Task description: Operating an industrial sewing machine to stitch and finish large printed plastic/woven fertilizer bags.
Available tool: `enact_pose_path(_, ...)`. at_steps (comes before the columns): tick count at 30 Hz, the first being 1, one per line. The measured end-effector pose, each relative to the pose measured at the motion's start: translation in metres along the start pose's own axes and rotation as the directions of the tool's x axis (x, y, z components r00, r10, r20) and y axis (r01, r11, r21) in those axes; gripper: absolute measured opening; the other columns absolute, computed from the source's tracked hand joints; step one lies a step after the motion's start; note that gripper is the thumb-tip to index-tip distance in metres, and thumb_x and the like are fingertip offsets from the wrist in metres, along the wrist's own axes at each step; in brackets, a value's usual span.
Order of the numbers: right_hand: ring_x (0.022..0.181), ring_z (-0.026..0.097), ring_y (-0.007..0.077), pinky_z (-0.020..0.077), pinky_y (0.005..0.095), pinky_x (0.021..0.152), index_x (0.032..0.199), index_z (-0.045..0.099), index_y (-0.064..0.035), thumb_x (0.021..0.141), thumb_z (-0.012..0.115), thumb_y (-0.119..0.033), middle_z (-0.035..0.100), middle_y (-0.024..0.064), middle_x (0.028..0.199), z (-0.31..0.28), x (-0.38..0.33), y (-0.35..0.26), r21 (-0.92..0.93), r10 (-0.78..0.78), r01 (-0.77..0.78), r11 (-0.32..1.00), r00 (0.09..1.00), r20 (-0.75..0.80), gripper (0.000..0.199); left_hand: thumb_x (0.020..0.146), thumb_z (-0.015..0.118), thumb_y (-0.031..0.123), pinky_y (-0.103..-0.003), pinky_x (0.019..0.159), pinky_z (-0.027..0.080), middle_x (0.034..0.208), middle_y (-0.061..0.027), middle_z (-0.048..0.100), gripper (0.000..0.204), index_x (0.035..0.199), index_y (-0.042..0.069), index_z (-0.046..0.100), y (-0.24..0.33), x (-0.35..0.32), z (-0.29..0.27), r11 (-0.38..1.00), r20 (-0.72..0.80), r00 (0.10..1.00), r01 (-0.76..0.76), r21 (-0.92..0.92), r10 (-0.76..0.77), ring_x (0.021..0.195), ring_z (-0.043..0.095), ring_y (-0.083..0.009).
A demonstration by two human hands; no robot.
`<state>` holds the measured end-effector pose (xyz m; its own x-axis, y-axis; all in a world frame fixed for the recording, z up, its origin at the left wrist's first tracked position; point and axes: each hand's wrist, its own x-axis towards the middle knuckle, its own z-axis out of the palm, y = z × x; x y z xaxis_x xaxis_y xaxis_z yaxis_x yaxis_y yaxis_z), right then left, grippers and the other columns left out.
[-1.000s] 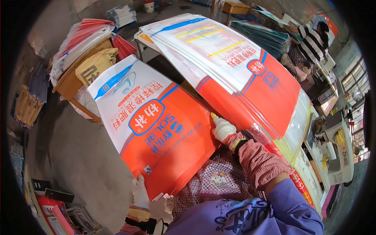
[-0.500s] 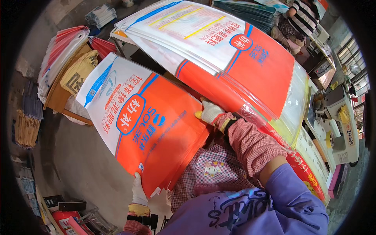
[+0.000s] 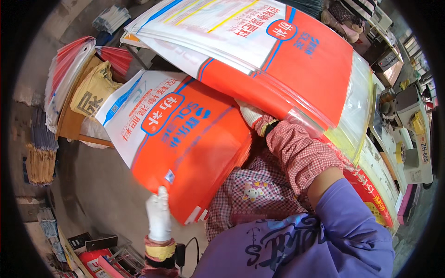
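A stack of flat red-and-white plastic sacks (image 3: 199, 125) with blue print is held up in front of me, its far end bending down. My left hand (image 3: 159, 215), in a white glove, is closed on the near left edge, fingertips over the red face beside a small white label. At the right edge my gloved right hand (image 3: 251, 116) grips the same stack, its fingers partly hidden by the sacks. Several layers show along the near edge. Just beyond lies a larger pile of matching sacks (image 3: 310, 78), close to my right hand.
A wooden stand (image 3: 74, 120) at the left bears folded sacks and a yellowish sack (image 3: 95, 88). Bundles (image 3: 41, 157) stand along the left wall. A white machine (image 3: 410, 134) is at the right. Another person (image 3: 350, 18) sits at the back right. Red items (image 3: 95, 262) lie lower left.
The held stack has tilted, and its near corner has risen a little with my left hand. My right hand is now more covered by the sacks. The whole view has shifted slightly.
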<state>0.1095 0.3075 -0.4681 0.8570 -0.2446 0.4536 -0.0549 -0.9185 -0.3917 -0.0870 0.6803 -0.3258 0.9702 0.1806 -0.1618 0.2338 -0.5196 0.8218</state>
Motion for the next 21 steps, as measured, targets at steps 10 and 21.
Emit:
enact_pose_path(10, 0.103, 0.058, 0.0337, 0.0442, 0.0404, 0.092, 0.114, 0.057, -0.0081, 0.091, 0.047, -0.032, 0.061, 0.0176, 0.109, 0.003, -0.053, 0.026, -0.22, 0.201, -0.12, 0.968, 0.895, 0.398, 0.034, 0.095, 0.044, 0.043, -0.047, 0.073, 0.045, 0.081, -0.0304, 0.061, 0.056, 0.079, -0.009, 0.06, -0.087, -0.028, 0.099, 0.946, 0.071, 0.951, 0.288, 0.148, -0.301, 0.075, 0.059, -0.0406)
enact_pose_path(21, 0.095, 0.061, 0.0321, 0.0472, 0.0406, 0.085, 0.103, 0.063, -0.0084, 0.086, 0.052, -0.028, 0.064, 0.0166, 0.101, -0.025, -0.048, 0.025, -0.105, 0.238, -0.214, 0.971, 0.837, 0.493, 0.028, 0.083, 0.062, 0.05, -0.045, 0.061, 0.048, 0.07, -0.0175, 0.065, 0.048, 0.076, 0.003, 0.063, 0.079, 0.096, 0.045, 0.222, 0.8, 0.59, -0.77, 0.598, -0.108, 0.068, 0.065, -0.0338)
